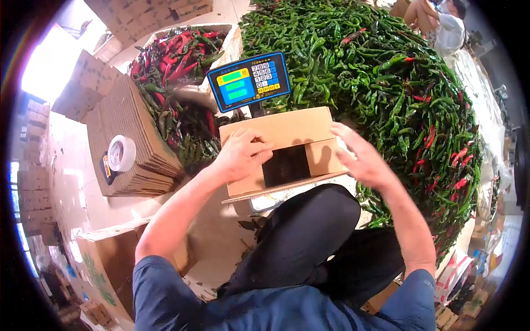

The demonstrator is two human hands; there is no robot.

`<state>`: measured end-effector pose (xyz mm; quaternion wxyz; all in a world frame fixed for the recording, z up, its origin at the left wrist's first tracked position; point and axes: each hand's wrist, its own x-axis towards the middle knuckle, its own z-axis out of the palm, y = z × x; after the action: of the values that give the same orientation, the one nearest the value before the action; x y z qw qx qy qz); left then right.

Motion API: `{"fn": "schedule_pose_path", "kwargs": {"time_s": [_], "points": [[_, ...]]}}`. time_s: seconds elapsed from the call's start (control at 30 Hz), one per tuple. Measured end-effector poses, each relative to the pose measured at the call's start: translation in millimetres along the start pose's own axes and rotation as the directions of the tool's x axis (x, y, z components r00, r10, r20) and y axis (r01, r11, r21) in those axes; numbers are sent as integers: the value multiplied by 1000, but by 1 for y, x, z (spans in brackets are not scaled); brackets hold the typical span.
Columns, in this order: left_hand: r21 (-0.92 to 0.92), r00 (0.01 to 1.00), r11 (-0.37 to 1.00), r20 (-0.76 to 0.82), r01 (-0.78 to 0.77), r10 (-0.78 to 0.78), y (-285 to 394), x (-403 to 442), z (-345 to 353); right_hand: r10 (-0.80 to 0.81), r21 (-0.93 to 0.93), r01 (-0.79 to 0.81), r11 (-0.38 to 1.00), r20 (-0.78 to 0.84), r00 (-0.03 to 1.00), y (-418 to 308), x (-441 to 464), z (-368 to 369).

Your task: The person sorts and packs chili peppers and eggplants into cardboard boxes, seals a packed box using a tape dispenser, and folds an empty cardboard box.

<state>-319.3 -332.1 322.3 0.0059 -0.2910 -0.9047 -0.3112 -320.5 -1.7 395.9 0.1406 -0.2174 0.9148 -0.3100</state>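
Note:
A brown cardboard box (276, 130) sits in front of my knees, its top partly open with a dark gap in the middle. My left hand (243, 155) is on the box's left flap, fingers bent over the flap's inner edge. At the right end of the box is my right hand (361, 157), slightly blurred, with its fingers apart beside the right flap; I cannot tell whether they touch it. Just behind the box stands a digital scale display (248, 81) with lit green readouts and a keypad.
A large heap of green chili peppers (359, 77) fills the right side. Red peppers (179, 58) lie in a white foam box (234, 44). Flattened cartons (132, 127) are stacked left, topped by a tape roll (122, 154). An open carton (110, 243) stands lower left. Another person (447, 30) sits far right.

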Motion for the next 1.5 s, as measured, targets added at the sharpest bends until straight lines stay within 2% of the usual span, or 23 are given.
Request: {"fn": "schedule_pose_path", "kwargs": {"time_s": [0.03, 0.07, 0.1, 0.17, 0.23, 0.27, 0.3, 0.33, 0.43, 0.5, 0.57, 0.77, 0.83, 0.9, 0.97, 1.0, 1.03, 1.1, 1.13, 1.2, 1.3, 1.4, 1.5], "points": [[-121, 1000, 992, 11, 21, -19, -10, 3, 0, 74, -231, -94, 968, -95, 993, -6, 5, 20], [-95, 994, 994, 100, 59, -50, -15, 6, -6, -28, -197, 7, 980, -104, 994, 4, 12, 31], [-321, 974, 923, 145, 211, -173, -20, 12, -13, -10, -234, -36, 971, -193, 981, 8, 24, 33], [-678, 878, 563, 313, 473, -362, -25, 18, -28, 19, -294, -130, 947, -353, 935, 13, 50, 36], [-597, 891, 666, 228, 447, -393, -25, 25, -39, 155, -288, -255, 923, -328, 932, 41, 72, 67], [-115, 947, 942, 99, 316, -305, -31, 21, -29, 265, -148, -317, 937, -290, 920, 32, 72, 69], [420, 986, 898, 35, 132, -161, -34, 10, -18, 250, -100, -290, 952, -294, 922, 34, 73, 68], [443, 957, 848, -121, 290, -264, 10, 0, -25, 237, -51, -262, 964, -290, 927, 39, 74, 71], [500, 941, 803, -252, 325, -224, 9, -24, 17, 195, 112, -171, 979, -265, 944, 53, 73, 76], [585, 946, 743, -200, 325, -256, 15, -14, 16, 95, 227, -13, 974, -355, 930, 84, 82, 90], [684, 932, 650, -128, 331, -340, 33, 8, 23, 163, 287, -78, 955, -285, 945, 60, 74, 83], [429, 964, 864, -153, 264, -218, 55, 60, 63, 163, 273, -80, 959, -295, 942, 66, 71, 89], [403, 964, 877, -137, 263, -226, 55, 63, 62, 180, 467, -64, 882, -208, 962, 73, 62, 80], [373, 963, 888, -120, 269, -241, 52, 65, 61, 330, 806, -141, 575, -71, 941, 88, 47, 75], [390, 960, 877, -135, 279, -245, 50, 65, 62, 503, 857, -325, 401, 91, 859, 162, 23, 107], [398, 959, 872, -141, 284, -248, 50, 65, 64, 495, 452, -495, 742, 130, 859, 207, 6, 135], [402, 955, 867, -146, 295, -257, 52, 64, 63, 504, -86, -497, 863, 163, 848, 252, -19, 166], [406, 955, 865, -147, 296, -258, 57, 66, 62, 459, -406, -280, 870, 458, 762, 295, -78, 210], [409, 954, 863, -153, 298, -257, 58, 67, 61, 590, -407, -428, 807, 523, 616, 317, -102, 239], [424, 960, 863, -161, 276, -228, 59, 66, 61, 574, -405, -447, 798, 283, 768, 301, -134, 263], [449, 968, 859, -162, 244, -191, 62, 70, 65, 575, -482, -409, 775, 269, 773, 304, -127, 275], [451, 972, 863, -163, 225, -168, 62, 73, 72, 527, -568, -300, 766, 288, 800, 297, -113, 270], [414, 967, 879, -184, 237, -174, 63, 74, 72, 438, -546, -101, 832, 534, 723, 280, -94, 237]]}}
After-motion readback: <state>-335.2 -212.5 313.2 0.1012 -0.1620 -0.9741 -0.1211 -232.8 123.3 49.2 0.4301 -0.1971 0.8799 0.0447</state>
